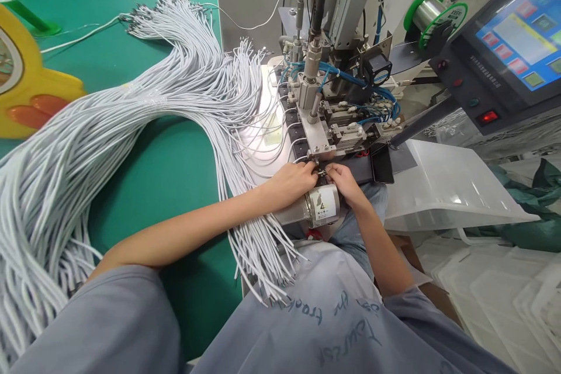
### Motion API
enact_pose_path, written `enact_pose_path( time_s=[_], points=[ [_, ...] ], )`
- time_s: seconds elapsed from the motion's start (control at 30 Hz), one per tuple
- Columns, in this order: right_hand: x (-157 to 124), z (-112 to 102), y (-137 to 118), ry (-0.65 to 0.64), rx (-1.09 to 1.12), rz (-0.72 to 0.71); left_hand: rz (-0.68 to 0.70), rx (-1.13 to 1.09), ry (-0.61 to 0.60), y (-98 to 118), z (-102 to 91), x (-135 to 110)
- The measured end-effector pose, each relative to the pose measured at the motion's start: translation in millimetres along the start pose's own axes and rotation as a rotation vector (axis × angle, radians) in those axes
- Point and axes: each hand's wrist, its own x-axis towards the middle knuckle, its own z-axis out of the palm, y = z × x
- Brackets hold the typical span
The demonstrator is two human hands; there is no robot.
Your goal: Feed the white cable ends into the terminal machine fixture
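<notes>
My left hand (pixel 295 182) is closed at the front of the bench machine (pixel 313 96), its fingertips pinched at the small metal fixture (pixel 319 162). My right hand (pixel 345 185) meets it from the other side, thumb and fingers pressed together. A small pale piece, like a cable end, shows between the fingertips; the fingers hide most of it. White cables (pixel 274 155) run in a row into the machine's black holder (pixel 298 137), left of the hands. Just below the hands is a round metal motor with a white label (pixel 325 203).
A large bundle of white cables (pixel 149 96) lies over the green table (pixel 144 187), loose ends hanging near my lap. A yellow duck-shaped object (pixel 35 85) stands left. Right are a touchscreen panel (pixel 521 41), a solder wire spool (pixel 433 14) and a translucent bin (pixel 447 187).
</notes>
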Motion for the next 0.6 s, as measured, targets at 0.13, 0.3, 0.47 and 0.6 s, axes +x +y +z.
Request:
enact_pose_path(
  time_s=[0.13, 0.3, 0.47, 0.6],
  points=[
    [4, -3, 1, 0.023, -0.067, -0.032, -0.06, -0.029, -0.047, 0, -5.8, -5],
    [-21, -5, -13, 0.328, -0.186, -0.189, -0.132, -0.048, -0.065, -1, -11.3, -6],
    [-83, 29, -22, 0.259, -0.327, -0.251, -0.3, 0.009, -0.087, -5, -15.0, -4],
    [-99, 70, -15, -0.075, -0.484, -0.255, -0.317, -0.001, -0.104, -7, -13.0, -2]
  ],
)
